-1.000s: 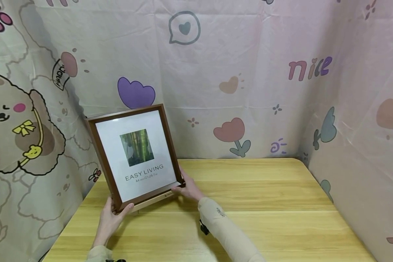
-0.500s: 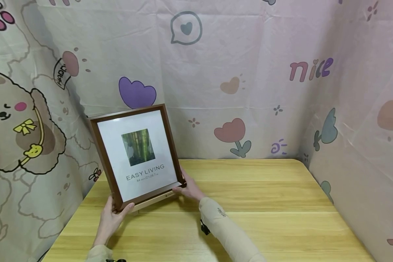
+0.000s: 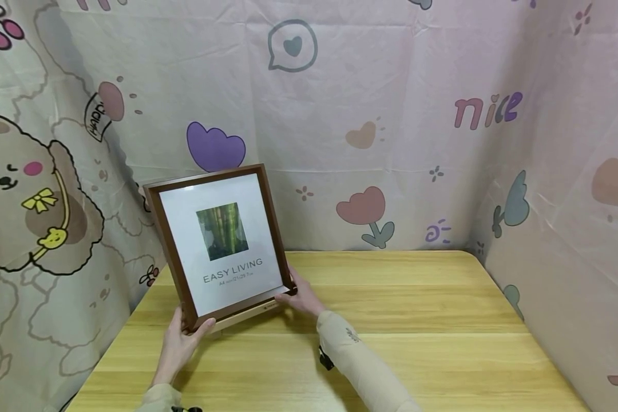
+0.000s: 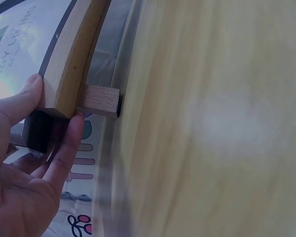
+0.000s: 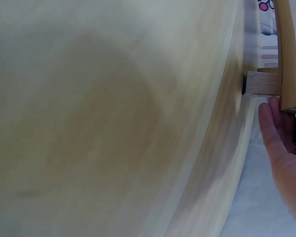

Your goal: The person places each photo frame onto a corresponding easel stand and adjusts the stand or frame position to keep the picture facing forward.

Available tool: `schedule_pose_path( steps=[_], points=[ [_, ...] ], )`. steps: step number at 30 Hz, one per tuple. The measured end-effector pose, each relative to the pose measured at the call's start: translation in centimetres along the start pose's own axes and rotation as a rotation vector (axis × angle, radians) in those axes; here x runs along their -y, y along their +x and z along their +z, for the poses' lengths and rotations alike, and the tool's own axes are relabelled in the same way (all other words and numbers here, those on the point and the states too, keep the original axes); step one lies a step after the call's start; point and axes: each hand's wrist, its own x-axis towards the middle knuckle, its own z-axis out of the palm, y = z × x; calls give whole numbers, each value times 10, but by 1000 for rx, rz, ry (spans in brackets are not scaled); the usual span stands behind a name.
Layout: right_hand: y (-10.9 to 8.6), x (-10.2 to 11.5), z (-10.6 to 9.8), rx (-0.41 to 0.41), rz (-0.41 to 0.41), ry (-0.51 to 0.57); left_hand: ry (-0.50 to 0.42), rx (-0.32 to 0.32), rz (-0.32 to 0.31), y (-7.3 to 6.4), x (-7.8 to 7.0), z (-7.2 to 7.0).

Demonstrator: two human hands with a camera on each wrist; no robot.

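Note:
In the head view, a brown picture frame [image 3: 260, 240] with a white sheet reading "EASY LIVING" leans back, slightly turned, on the left of the table. Below its lower edge runs a light wooden bar [image 3: 244, 315]. Both wrist views show short wooden legs [image 4: 101, 100] under this bar, apparently a stand. My left hand [image 3: 177, 346] grips the lower left corner, thumb in front and fingers below and behind. At the lower right corner my right hand [image 3: 305, 296] holds on, thumb on the front; its other fingers are partly hidden. The back of the frame is out of sight.
The wooden table [image 3: 417, 320] stretches right of the frame. Patterned cloth [image 3: 309, 103] hangs behind the table and along both sides. Dark wrist gear [image 3: 326, 359] shows at the right sleeve [image 3: 360, 360].
The picture frame and both hands have shifted slightly to the right, mostly in the last half second. The grip at both corners looks the same.

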Motion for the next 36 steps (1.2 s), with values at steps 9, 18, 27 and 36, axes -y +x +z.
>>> schedule_pose_path(
  steps=[9, 18, 27, 36],
  points=[
    [-2, -5, -3, -11, -11, -17, 19, -12, 11, 1, 0, 4],
    [-6, -4, -7, -18, -11, -28, 22, -27, 36, 1, -3, 8],
    [-9, -9, -9, -31, -9, -27, 3, 8, 15, 2, -6, 10],
    [-10, -12, -12, -47, -13, -29, 2, 12, 11, 3, -7, 15]
  ],
)
